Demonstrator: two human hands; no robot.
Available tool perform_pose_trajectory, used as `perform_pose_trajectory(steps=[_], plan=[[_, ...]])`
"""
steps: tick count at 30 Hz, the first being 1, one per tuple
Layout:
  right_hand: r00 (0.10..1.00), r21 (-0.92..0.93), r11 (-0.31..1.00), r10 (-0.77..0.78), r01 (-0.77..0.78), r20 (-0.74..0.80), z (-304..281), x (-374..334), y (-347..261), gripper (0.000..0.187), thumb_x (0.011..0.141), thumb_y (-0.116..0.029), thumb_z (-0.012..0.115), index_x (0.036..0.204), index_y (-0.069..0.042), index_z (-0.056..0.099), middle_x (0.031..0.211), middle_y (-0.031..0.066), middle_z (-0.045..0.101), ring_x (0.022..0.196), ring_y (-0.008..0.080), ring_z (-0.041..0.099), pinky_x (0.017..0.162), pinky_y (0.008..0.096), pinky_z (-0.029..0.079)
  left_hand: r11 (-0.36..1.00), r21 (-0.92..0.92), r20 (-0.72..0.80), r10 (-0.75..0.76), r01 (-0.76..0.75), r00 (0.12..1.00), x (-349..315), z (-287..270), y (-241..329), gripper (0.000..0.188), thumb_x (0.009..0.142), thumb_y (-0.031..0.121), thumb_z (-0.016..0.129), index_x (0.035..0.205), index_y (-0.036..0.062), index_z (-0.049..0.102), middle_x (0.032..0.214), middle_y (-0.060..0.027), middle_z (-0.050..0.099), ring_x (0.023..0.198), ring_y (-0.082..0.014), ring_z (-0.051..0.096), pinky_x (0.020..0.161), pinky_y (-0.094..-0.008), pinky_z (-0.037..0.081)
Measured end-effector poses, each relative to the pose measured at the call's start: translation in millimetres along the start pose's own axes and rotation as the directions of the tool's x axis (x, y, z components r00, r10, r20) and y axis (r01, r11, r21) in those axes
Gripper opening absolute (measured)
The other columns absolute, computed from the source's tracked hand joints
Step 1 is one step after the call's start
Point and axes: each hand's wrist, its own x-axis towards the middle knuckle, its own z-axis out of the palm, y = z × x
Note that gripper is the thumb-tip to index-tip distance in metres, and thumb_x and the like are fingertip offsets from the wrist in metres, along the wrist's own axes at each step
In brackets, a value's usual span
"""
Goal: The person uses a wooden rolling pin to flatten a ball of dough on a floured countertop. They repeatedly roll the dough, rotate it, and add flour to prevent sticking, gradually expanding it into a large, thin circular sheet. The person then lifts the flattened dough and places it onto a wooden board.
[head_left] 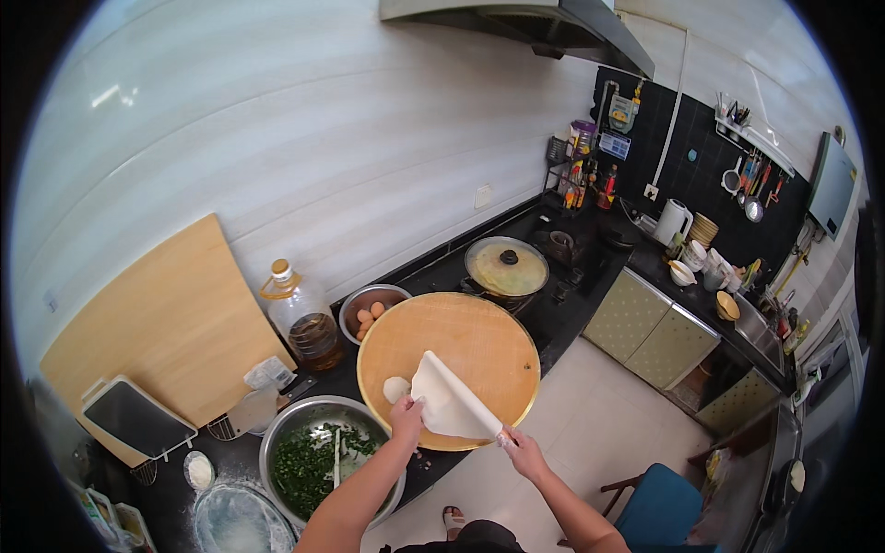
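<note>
A thin sheet of pale dough [446, 405] lies on a round wooden board [489, 336] in front of me. Its right side is wrapped along a straight rod, apparently a rolling pin [466, 398], mostly hidden by the dough. My right hand [523, 453] is closed round the near end of that rod, at the board's front edge. With its fingers pinched, my left hand [407, 420] holds the sheet's left edge. Just beyond those fingers rests a small round piece of dough [396, 389].
Left of the board stands a steel bowl [269, 452] of chopped greens with a white utensil. Behind are a bowl of eggs [366, 318], an oil bottle [309, 323] and a lidded pan [506, 265]. A floury basin [235, 521] is near left; a blue chair [659, 507] stands right.
</note>
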Motion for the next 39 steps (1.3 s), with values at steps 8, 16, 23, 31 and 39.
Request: perform_pose_trajectory(steps=[8,16,23,31,39], plan=[[0.989,-0.309,0.951,-0.058,0.014,-0.134,-16.0,50.6,1.4,0.035,0.09,-0.026,0.062,0.124,-0.017,0.062,0.109,0.0078,0.064,0.093,0.0305,0.064,0.078,0.0389,0.052,0.86,0.484,-0.197,0.29,-0.165,0.937,62.3,37.0,-41.1,0.015,0.079,0.009,0.073,0.079,-0.0012,0.062,0.072,-0.0084,0.064,0.067,-0.0184,0.06,0.063,-0.0334,0.048],[0.915,-0.563,0.822,-0.286,0.083,-0.283,-31.3,82.8,29.9,0.043,0.077,-0.008,0.071,0.118,-0.02,0.067,0.105,0.0083,0.062,0.09,0.0274,0.062,0.075,0.0382,0.051,0.704,0.694,-0.148,0.343,-0.15,0.928,48.2,46.4,-15.3,0.013,0.074,0.008,0.07,0.077,-0.0017,0.062,0.075,-0.0172,0.065,0.07,-0.0314,0.063,0.066,-0.0395,0.049],[0.837,-0.728,0.672,-0.47,0.134,-0.28,-42.5,113.3,52.6,0.035,0.078,-0.003,0.063,0.111,-0.014,0.069,0.1,0.0065,0.068,0.084,0.0244,0.061,0.074,0.0358,0.048,0.685,0.682,-0.1,0.434,-0.255,0.896,50.6,31.4,-19.8,0.011,0.076,0.009,0.067,0.077,-0.0004,0.061,0.073,-0.0166,0.064,0.068,-0.0327,0.063,0.065,-0.0403,0.05],[0.781,-0.756,0.646,-0.525,0.106,-0.339,-59.2,127.1,62.2,0.028,0.083,-0.007,0.058,0.107,-0.013,0.071,0.09,0.003,0.07,0.075,0.0234,0.061,0.068,0.0361,0.046,0.232,0.892,0.198,0.571,-0.388,0.797,11.7,14.6,47.5,0.02,0.078,0.012,0.068,0.094,0.0008,0.064,0.104,-0.0175,0.063,0.103,-0.0354,0.057,0.086,-0.0469,0.045],[0.833,-0.658,0.741,-0.276,-0.133,-0.479,-67.7,134.7,70.1,0.039,0.078,0.001,0.063,0.115,-0.012,0.068,0.1,0.0092,0.069,0.082,0.0295,0.061,0.075,0.0398,0.049,0.083,0.848,0.385,0.581,-0.523,0.717,42.3,-14.8,20.8,0.039,0.078,0.013,0.07,0.113,-0.0022,0.062,0.119,-0.0182,0.056,0.112,-0.0377,0.05,0.096,-0.0484,0.041]])
